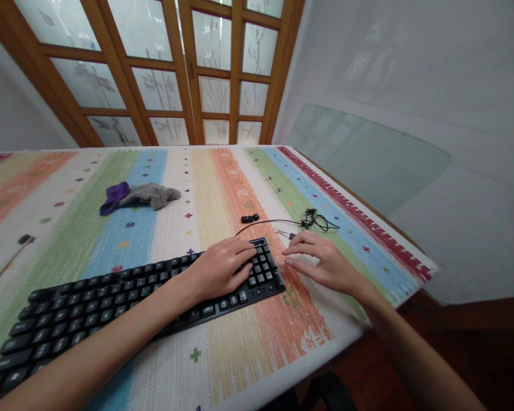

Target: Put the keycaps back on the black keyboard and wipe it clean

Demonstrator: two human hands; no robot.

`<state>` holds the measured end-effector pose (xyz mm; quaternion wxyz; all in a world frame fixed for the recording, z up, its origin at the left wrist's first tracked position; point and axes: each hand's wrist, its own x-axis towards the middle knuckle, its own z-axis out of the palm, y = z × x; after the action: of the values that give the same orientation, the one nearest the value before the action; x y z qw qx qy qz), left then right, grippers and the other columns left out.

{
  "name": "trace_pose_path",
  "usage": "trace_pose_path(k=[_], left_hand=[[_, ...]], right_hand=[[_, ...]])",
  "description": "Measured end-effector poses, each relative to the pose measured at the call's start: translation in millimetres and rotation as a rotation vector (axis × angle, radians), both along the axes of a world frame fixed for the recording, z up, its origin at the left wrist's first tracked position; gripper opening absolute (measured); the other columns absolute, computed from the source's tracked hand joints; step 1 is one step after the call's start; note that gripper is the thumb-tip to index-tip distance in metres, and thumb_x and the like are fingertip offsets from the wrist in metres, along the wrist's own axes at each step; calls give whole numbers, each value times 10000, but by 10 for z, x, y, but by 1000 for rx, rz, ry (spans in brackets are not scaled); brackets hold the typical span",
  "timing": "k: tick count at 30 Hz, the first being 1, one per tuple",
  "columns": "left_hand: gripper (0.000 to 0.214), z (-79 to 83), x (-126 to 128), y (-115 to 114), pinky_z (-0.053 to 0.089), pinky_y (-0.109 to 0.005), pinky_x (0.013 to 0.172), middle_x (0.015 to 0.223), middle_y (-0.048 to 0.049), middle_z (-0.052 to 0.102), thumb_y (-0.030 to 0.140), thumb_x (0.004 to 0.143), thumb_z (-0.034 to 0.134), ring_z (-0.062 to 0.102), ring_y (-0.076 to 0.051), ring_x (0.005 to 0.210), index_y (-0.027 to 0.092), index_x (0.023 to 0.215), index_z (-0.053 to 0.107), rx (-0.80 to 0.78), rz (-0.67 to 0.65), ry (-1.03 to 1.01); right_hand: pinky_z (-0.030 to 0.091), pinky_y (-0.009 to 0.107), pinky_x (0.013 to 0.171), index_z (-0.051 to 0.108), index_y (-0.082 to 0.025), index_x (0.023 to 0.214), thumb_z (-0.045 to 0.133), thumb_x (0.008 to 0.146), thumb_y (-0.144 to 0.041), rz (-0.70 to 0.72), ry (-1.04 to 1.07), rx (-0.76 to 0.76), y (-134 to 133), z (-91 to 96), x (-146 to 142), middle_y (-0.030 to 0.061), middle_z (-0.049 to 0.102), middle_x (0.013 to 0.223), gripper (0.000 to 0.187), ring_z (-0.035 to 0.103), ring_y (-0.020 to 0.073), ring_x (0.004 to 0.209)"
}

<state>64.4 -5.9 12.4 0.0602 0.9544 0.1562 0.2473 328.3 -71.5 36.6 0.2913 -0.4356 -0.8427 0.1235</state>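
A black keyboard (120, 308) lies at a slant across the near left part of the table. My left hand (225, 265) rests on its right part beside the number keys, thumb apart from the fingers, holding nothing that I can see. Just off the keyboard's right end, my right hand (321, 262) hovers with thumb and fingers apart and nothing between them. Close beyond its fingertips lies a small tool with thin metal prongs and a black end (286, 234). A black cable (278, 221) runs from behind the keyboard to a loose bundle.
Small black pieces (249, 218) lie beyond the keyboard. A grey and purple cloth item (148, 196) is farther back. At the left lies a thin stick with a dark tip (24, 239). The striped tablecloth (223, 342) ends near my right forearm.
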Motion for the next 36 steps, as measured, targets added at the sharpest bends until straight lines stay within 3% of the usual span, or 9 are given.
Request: trace_pose_path(k=[5, 13, 18, 22, 27, 31, 36], left_hand=[[300, -87, -116, -68, 518, -460, 1020, 1217, -136, 683, 227, 945, 508, 629, -250, 1159, 119, 1195, 635, -18, 25, -9], [288, -185, -128, -110, 531, -467, 1012, 1220, -140, 684, 203, 942, 499, 631, -250, 1169, 122, 1174, 649, -39, 25, -84], [294, -206, -124, -106, 521, -473, 1027, 1240, -159, 671, 179, 933, 485, 624, -253, 1181, 106, 1170, 642, -36, 26, -75], [297, -212, -127, -107, 515, -467, 1036, 1252, -171, 663, 163, 932, 477, 616, -258, 1194, 86, 1173, 633, -31, 26, -67], [324, -213, -130, -106, 518, -471, 1033, 1259, -165, 661, 151, 925, 475, 609, -252, 1207, 98, 1213, 612, -43, 36, -78], [320, -218, -132, -103, 516, -453, 1039, 1259, -176, 658, 148, 924, 480, 608, -256, 1210, 75, 1206, 612, -23, 34, -86], [319, -218, -129, -103, 527, -460, 1025, 1262, -167, 658, 150, 929, 468, 612, -255, 1204, 91, 1208, 611, -14, 34, -83]], right_hand=[[491, 323, 754, 724, -206, 1028, 670, 896, -336, 128, -117, -110, 92, -71, -52, 63, 644, 920, 193, 590, 176, 859], [492, 326, 739, 742, -202, 1018, 662, 901, -341, 120, -155, -209, 110, -152, -46, 69, 672, 866, 198, 602, 179, 822], [473, 310, 724, 723, -216, 1065, 615, 933, -315, 44, -113, -176, 82, -37, -31, 50, 660, 849, 197, 599, 162, 787], [463, 301, 718, 693, -208, 1070, 713, 851, -414, 49, -102, -186, 42, 9, -25, 33, 669, 851, 301, 598, 160, 771], [467, 294, 719, 632, -212, 1207, 649, 901, -427, 45, -131, -212, 65, -131, -35, 50, 690, 951, 375, 607, 156, 792], [461, 293, 696, 659, -183, 1107, 618, 919, -447, 81, -105, -196, 123, -276, 0, 54, 668, 875, 327, 599, 162, 775], [467, 305, 730, 654, -197, 1166, 589, 940, -428, 95, -136, -223, 123, -229, 38, 61, 648, 907, 329, 599, 169, 814]])
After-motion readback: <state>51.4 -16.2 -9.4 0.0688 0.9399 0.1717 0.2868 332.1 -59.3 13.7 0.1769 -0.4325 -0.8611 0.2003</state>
